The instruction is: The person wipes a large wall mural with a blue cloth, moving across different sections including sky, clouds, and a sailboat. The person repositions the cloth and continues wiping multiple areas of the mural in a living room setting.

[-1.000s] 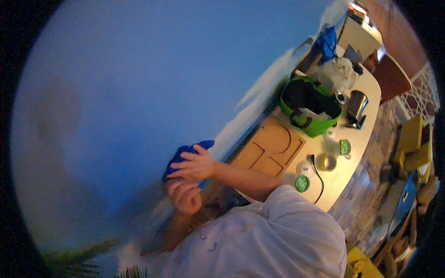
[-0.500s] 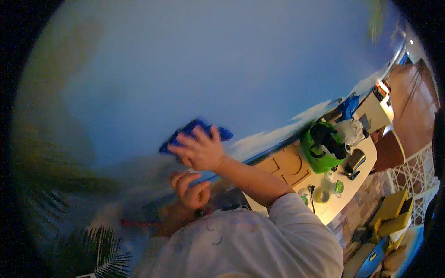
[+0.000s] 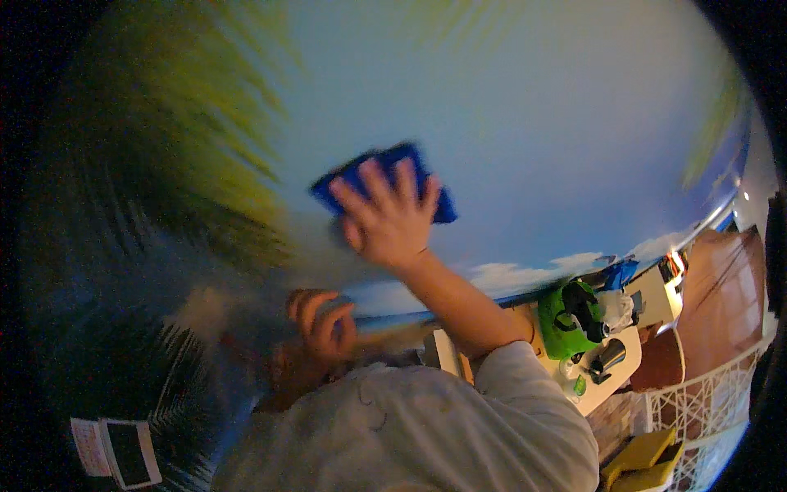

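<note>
My right hand (image 3: 392, 215) lies with spread fingers on a folded dark blue cloth (image 3: 443, 207), pressing it flat against a wall painted or printed with a beach scene (image 3: 533, 148). Cloth edges stick out past the fingertips and beside the little finger and thumb. Lower down, close to my chest, my left hand (image 3: 321, 321) has its fingers curled inward. Shadow and blur hide what it holds, if anything. The left forearm is mostly in the dark.
At the right, a light wooden table (image 3: 602, 394) carries a green bag (image 3: 566, 328), a metal kettle (image 3: 607, 359) and a white plastic bag (image 3: 616, 310). Beyond are a white lattice partition (image 3: 697, 402) and a yellow chair (image 3: 643, 459). Framed panels (image 3: 131, 453) hang at the lower left.
My right hand and the cloth have slid up and to the right along the wall. The view has turned, bringing palm leaves and the framed panels in at the left. My left hand stays curled.
</note>
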Motion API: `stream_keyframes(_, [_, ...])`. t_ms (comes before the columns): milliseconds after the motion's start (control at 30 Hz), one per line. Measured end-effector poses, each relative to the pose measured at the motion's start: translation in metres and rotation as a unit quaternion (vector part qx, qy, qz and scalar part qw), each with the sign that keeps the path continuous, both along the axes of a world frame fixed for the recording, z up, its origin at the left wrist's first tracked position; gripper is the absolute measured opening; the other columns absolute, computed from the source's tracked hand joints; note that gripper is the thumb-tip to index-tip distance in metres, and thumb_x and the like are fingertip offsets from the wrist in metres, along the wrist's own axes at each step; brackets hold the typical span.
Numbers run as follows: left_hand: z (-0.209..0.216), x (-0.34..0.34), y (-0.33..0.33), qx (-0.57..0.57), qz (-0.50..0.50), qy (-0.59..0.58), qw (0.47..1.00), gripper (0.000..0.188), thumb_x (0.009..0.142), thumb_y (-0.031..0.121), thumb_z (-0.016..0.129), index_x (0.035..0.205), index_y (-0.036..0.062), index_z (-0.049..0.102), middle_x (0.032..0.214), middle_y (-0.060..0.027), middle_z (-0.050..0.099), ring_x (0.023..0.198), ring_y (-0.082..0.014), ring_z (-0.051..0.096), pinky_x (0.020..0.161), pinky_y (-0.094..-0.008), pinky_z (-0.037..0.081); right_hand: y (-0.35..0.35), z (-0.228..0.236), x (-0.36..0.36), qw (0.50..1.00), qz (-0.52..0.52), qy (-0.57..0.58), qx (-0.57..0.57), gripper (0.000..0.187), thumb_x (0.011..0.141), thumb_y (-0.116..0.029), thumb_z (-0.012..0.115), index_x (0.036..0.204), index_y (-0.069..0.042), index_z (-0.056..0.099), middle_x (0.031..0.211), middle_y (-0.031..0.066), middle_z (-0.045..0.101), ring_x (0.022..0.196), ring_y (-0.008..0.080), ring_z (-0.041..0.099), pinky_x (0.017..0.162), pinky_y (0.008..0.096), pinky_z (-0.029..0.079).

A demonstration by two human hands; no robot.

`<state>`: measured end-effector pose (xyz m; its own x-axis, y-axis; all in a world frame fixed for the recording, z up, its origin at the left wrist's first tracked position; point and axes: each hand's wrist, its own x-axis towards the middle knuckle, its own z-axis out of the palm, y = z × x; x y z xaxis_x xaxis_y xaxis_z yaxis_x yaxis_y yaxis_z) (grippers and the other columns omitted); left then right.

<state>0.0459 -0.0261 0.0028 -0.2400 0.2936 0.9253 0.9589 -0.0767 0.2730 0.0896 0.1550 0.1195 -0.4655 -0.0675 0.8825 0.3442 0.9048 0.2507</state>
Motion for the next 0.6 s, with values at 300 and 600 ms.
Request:
stream_keyframes(300, [-0.010,-0.033,-0.061,0.011,0.090,-0.027,0.995,0.021,0.078,0.006,0.067,0.098,0.0118,0.063,0.111,-0.0085,0.057,0.101,-0.0304,0.051,0.090,-0.0491,0.040,-0.036,-0.142,-0.031,0.949,0.100,-0.289,0.079,0.058,0.083,-0.034,0.063,0.138,-0.039,0.048,0.147,-0.0082,0.042,0.134,0.0202,0.036,0.102,0.0553,0.032])
stream_keyframes(600, [-0.037,-0.032,-0.090,-0.070,0.173,-0.087,0.979,0.014,0.082,0.018,0.066,0.096,0.0150,0.063,0.110,-0.0089,0.059,0.104,-0.0327,0.052,0.101,-0.0543,0.025,-0.100,-0.004,-0.094,0.986,0.092,-0.133,0.046,0.063,0.077,-0.031,0.067,0.138,-0.036,0.050,0.150,-0.0036,0.040,0.139,0.0250,0.031,0.104,0.0604,0.027])
